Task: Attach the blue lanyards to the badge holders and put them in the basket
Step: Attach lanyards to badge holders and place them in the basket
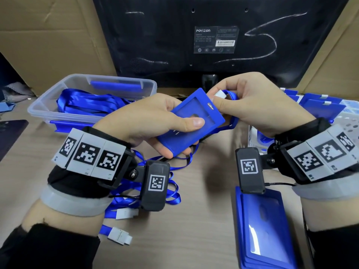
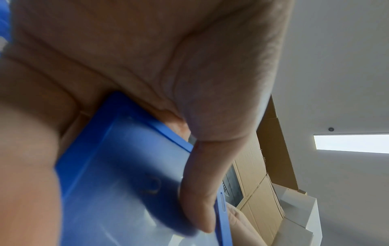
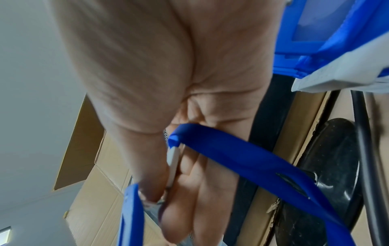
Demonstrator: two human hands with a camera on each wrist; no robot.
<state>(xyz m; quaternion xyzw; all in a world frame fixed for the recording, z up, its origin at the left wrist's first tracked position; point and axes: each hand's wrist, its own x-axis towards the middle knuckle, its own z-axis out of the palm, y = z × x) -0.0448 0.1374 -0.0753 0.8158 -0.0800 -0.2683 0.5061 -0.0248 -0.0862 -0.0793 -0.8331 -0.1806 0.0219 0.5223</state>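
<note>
While the left hand (image 1: 155, 121) grips a blue badge holder (image 1: 191, 121) above the table (image 1: 204, 220), thumb across its window and fingers curled beneath, the right hand (image 1: 258, 105) pinches the white clip (image 1: 220, 94) of a blue lanyard (image 3: 242, 154) right at the holder's slotted top edge. The holder is tilted with its slot (image 1: 209, 105) turned towards the right hand, probably so the clip can be fed straight through; the firm grip below likely steadies it against that push. The lanyard's ribbon trails from the clip under the right palm, as the right wrist view shows.

Counting what can be told: one holder in hand, a small stack of spare holders (image 1: 264, 230) on the table near the right wrist, its number unclear. Two further clips (image 1: 126, 213) lie among loose lanyards beneath the left wrist. A clear tub (image 1: 35, 111) to the left holds a heap of lanyards, too tangled to count. In the white basket (image 1: 349, 121) on the right, at least two finished holders show.
</note>
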